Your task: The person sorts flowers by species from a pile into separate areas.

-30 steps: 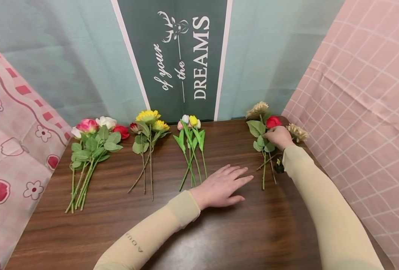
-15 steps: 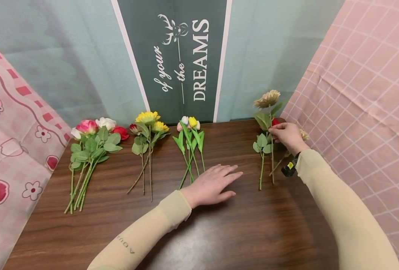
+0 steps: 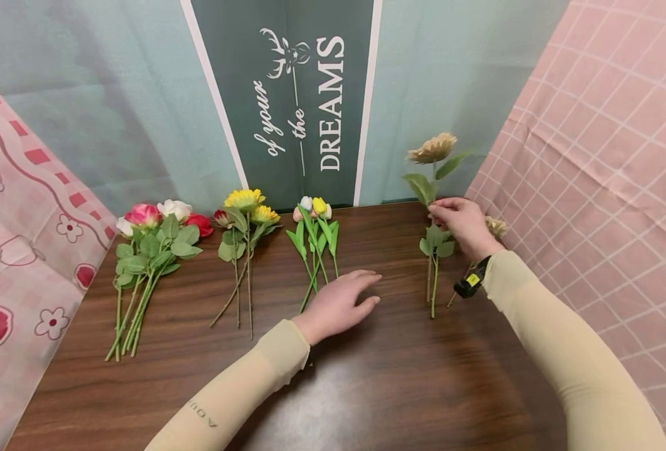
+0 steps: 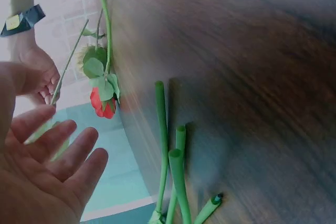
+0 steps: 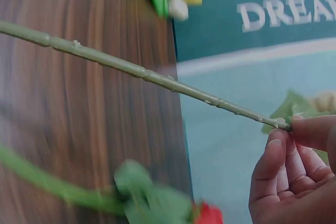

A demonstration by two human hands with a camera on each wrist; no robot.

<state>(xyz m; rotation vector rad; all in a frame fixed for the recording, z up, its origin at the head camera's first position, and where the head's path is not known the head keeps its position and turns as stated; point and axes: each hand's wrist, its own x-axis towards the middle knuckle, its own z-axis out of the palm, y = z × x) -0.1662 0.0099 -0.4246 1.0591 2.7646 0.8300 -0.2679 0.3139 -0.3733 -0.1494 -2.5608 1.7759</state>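
Observation:
My right hand point(image 3: 451, 218) pinches the green stem point(image 5: 131, 69) of a beige flower point(image 3: 433, 148) and holds it nearly upright above the table's far right. Under it a red rose point(image 4: 102, 103) with leaves lies on the wood, its stem point(image 3: 434, 285) pointing toward me. A second beige flower point(image 3: 496, 225) lies just right of that hand. My left hand point(image 3: 349, 295) is open with relaxed fingers, low over the table centre, beside the ends of the tulip stems point(image 4: 173, 171). It holds nothing.
On the dark wooden table point(image 3: 366, 388) lie a bunch of roses point(image 3: 152, 232) at the left, sunflowers point(image 3: 248, 210) and tulips point(image 3: 312, 216) in the middle. A teal backdrop with a DREAMS banner point(image 3: 304, 94) stands behind. Pink cloths hang on both sides.
My right hand has lifted the beige flower off the table and tipped it upright. My left hand has drawn back a little toward the left.

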